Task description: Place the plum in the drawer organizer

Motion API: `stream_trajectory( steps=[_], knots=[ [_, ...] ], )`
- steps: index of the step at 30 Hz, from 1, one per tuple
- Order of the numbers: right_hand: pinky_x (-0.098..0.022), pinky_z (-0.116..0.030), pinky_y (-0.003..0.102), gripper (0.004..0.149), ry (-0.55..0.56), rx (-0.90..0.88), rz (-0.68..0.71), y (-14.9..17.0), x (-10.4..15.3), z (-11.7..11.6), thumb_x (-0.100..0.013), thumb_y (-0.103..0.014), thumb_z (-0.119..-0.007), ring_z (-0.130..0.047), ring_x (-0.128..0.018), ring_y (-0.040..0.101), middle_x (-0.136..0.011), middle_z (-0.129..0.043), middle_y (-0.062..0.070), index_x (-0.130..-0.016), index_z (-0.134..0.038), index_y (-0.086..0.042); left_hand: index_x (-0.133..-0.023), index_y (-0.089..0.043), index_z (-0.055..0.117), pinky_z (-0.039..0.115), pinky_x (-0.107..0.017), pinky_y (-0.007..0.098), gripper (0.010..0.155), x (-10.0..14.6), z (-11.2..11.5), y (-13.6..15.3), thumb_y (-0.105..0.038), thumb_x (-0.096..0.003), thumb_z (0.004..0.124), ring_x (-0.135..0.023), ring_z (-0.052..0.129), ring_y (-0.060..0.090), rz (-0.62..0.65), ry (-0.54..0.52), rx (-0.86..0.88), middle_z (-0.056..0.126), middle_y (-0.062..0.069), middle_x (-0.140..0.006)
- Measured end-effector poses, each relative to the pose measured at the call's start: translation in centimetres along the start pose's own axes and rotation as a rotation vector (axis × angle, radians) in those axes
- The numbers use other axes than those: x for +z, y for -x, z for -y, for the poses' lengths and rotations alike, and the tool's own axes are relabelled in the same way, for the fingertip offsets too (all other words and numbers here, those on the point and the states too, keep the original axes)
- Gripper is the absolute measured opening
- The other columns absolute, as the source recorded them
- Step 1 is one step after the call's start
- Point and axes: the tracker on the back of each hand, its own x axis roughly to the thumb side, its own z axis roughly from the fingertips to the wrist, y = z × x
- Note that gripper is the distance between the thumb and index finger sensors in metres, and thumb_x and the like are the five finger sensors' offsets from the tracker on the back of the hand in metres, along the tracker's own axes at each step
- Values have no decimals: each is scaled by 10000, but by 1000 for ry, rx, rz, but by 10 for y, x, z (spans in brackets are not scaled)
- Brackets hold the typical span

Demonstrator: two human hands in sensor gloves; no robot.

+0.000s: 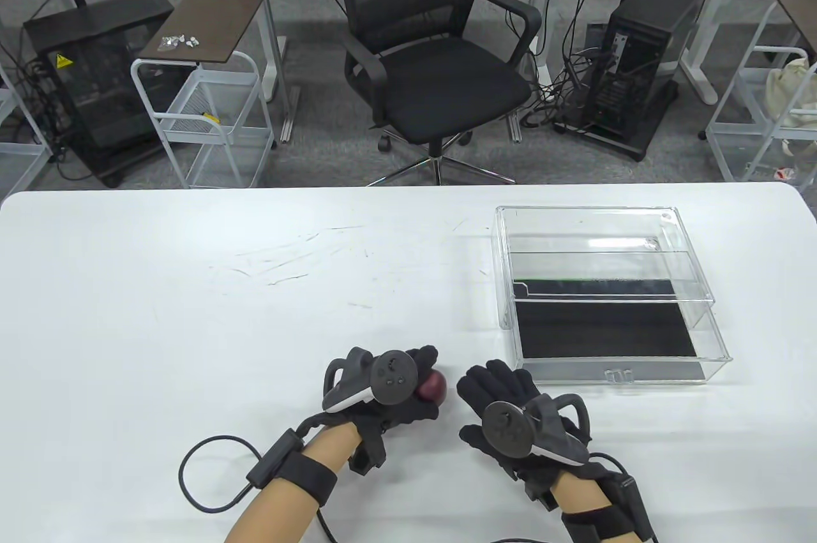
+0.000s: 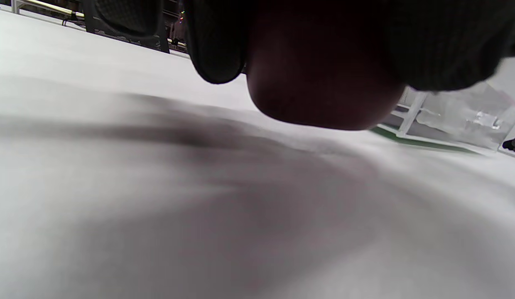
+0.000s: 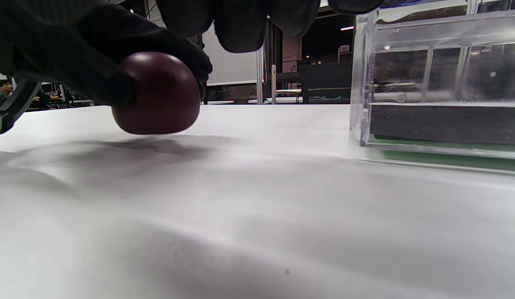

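The left hand point(image 1: 383, 393) sits at the near edge of the white table point(image 1: 191, 313), its gloved fingers point(image 2: 216, 45) curled around the dark red plum point(image 1: 432, 386). In the right wrist view the plum point(image 3: 158, 93) hangs just clear of the table top, with a thin shadow beneath it, and the left hand's fingers wrap its top and far side. In the left wrist view the plum point(image 2: 324, 79) fills the upper middle, pressed between a finger on one side and the glove on the other.

The right hand point(image 1: 517, 418) lies just beside the left hand, on the plum's other side and apart from it. Its fingers are spread loosely and hold nothing; whether the palm rests on the table cannot be told.

Ahead of the right hand, and slightly to its outer side, stands the clear drawer organizer point(image 1: 606, 294), with its drawer point(image 1: 613, 345) pulled out toward the hands and a dark liner on the drawer floor. Bare table lies between the plum and the drawer's front wall point(image 3: 440, 120).

Beyond the table's far edge stand a black mesh office chair point(image 1: 434, 58), a computer tower point(image 1: 644, 58) on the floor, and white wire carts point(image 1: 204, 115).
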Motion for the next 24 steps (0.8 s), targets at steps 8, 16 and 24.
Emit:
stream_trajectory(
  steps=[8, 16, 24],
  knots=[
    [-736, -515, 516, 711, -9, -9, 3, 0, -1, -1, -358, -611, -652, -520, -1042, 315, -1105, -595, -12, -1000, -516, -337, -1105, -210, 532, 613, -743, 607, 888, -1, 8, -4, -576, -371, 873, -972, 844, 291, -6, 42, -21, 707, 73, -1146],
    [-734, -519, 519, 708, -16, -16, 10, 0, -1, -2, -358, -611, -652, -532, -1039, 318, -1102, -605, -10, -999, -524, -337, -1120, -213, 493, 592, -740, 640, 915, 1, 10, -4, -580, -371, 871, -1025, 783, 322, -13, 48, -21, 645, 83, -1185],
    [-733, -520, 521, 709, -10, -16, 14, -1, 1, -2, -358, -612, -651, -534, -1038, 317, -1102, -607, -10, -998, -526, -335, -1124, -209, 478, 565, -756, 631, 941, 20, -13, -4, -584, -358, 876, -1046, 746, 333, 15, -23, -6, 612, 93, -1199]
  ],
)
